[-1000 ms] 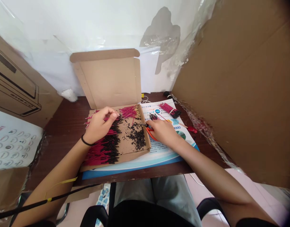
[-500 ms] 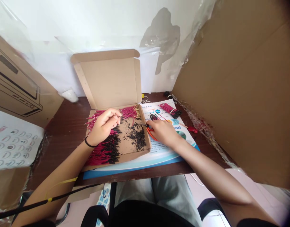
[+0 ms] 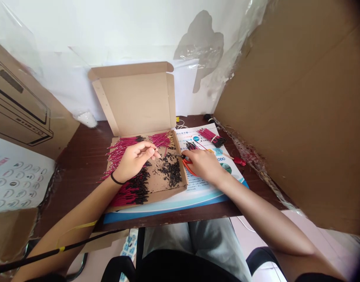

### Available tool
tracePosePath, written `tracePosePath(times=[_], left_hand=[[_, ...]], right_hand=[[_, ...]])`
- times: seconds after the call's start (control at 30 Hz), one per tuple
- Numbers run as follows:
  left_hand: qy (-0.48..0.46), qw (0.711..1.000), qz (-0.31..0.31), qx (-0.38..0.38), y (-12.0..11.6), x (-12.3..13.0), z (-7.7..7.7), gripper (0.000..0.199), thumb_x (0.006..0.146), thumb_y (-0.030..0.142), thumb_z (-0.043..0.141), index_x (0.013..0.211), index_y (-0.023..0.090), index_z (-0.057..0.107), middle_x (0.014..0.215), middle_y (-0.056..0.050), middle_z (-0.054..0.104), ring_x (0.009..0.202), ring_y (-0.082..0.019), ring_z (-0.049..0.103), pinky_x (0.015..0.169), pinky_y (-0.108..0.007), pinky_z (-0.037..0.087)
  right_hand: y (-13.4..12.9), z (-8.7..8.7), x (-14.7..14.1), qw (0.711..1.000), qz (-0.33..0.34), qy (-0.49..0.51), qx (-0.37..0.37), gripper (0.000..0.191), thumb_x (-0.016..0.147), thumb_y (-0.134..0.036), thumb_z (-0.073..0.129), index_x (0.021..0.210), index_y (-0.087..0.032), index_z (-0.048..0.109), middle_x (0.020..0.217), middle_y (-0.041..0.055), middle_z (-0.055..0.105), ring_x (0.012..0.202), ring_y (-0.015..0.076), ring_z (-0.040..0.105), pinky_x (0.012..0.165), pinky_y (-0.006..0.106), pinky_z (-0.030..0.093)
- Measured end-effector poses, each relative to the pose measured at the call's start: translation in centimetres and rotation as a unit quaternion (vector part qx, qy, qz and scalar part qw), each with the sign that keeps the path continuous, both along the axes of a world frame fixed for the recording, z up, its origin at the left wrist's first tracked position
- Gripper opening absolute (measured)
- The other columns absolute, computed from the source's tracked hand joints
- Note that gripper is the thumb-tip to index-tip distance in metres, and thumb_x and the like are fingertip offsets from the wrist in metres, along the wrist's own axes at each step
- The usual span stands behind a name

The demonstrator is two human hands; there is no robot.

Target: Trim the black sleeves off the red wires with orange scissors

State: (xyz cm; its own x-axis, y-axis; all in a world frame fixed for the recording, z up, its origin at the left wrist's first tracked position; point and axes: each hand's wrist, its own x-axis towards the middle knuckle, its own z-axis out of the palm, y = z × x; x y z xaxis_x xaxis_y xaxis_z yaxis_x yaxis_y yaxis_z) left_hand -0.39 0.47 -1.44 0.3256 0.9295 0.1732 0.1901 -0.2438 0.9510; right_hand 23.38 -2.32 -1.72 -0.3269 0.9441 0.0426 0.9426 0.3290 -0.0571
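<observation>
Wires lay in heaps inside an open cardboard box: thin, red, black-tipped, massed along its left side and far edge. Black scraps formed a loose, crumbly pile mid-box. Box sat on a dark wooden table, partly over a glossy printed leaflet. White wall behind, hung with clear plastic; brown cardboard sheet stood at right. Banded wire bundle lay on the leaflet. Right hand closed around orange-handled scissors beside the box's right wall. Left hand hung over the box, fingers curled; whether they held a wire could not be told.
</observation>
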Motion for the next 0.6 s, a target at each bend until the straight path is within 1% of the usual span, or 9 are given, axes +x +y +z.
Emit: tracePosePath(times=[0.1,0.17,0.27,0.33,0.43,0.6], left_hand=[[-0.027,0.999,-0.016,-0.015,-0.3,0.6,-0.4,0.025,0.087,0.041,0.056,0.086,0.016,0.057,0.069,-0.002,0.066,0.061,-0.010,0.058,0.060,-0.023,0.047],[-0.052,0.997,-0.031,-0.038,-0.7,1.1,-0.6,0.024,0.089,0.041,0.052,0.086,0.017,0.055,0.062,0.001,0.060,0.055,-0.008,0.053,0.053,-0.021,0.042],[-0.095,0.990,-0.058,-0.091,-1.5,1.9,-0.7,0.024,0.091,0.040,0.049,0.087,0.017,0.052,0.061,0.002,0.054,0.049,-0.007,0.046,0.046,-0.020,0.034],[-0.109,0.986,-0.066,-0.109,-1.9,2.2,-0.7,0.022,0.090,0.039,0.050,0.088,0.017,0.053,0.065,0.002,0.055,0.049,-0.006,0.044,0.046,-0.020,0.034],[-0.092,0.989,-0.059,-0.101,-2.3,2.4,-0.8,0.020,0.087,0.037,0.056,0.088,0.017,0.054,0.070,0.000,0.058,0.051,-0.006,0.045,0.048,-0.020,0.036],[-0.044,0.998,-0.027,-0.033,-2.5,2.5,-1.3,0.021,0.088,0.036,0.055,0.083,0.016,0.056,0.074,-0.002,0.063,0.058,-0.009,0.054,0.057,-0.023,0.046]], right_hand=[[0.0,0.3,-0.1,0.999,-0.038,0.025,0.030,0.028,0.088,-0.028,0.041,0.103,-0.024,0.065,0.087,0.0059,0.072,0.072,0.0213,0.064,0.053,0.028,0.028],[0.0,0.4,-0.1,0.996,-0.054,0.056,0.049,0.027,0.087,-0.029,0.043,0.102,-0.025,0.066,0.086,0.0048,0.072,0.072,0.0209,0.065,0.053,0.028,0.030],[-0.2,0.2,-0.3,0.991,-0.036,0.110,0.060,0.027,0.084,-0.028,0.049,0.105,-0.025,0.066,0.085,0.0032,0.073,0.073,0.0199,0.065,0.055,0.028,0.034],[-0.4,-0.1,-0.5,0.988,-0.008,0.143,0.062,0.028,0.083,-0.026,0.052,0.108,-0.024,0.066,0.087,0.0036,0.073,0.075,0.0192,0.066,0.058,0.027,0.038],[-0.7,-0.5,-0.8,0.981,0.033,0.178,0.073,0.028,0.083,-0.023,0.053,0.108,-0.021,0.067,0.089,0.0055,0.073,0.078,0.0189,0.066,0.061,0.027,0.042],[-1.1,-0.7,-1.1,0.967,0.062,0.222,0.109,0.030,0.087,-0.028,0.053,0.111,-0.019,0.067,0.086,0.0066,0.073,0.072,0.0175,0.065,0.061,0.026,0.045]])
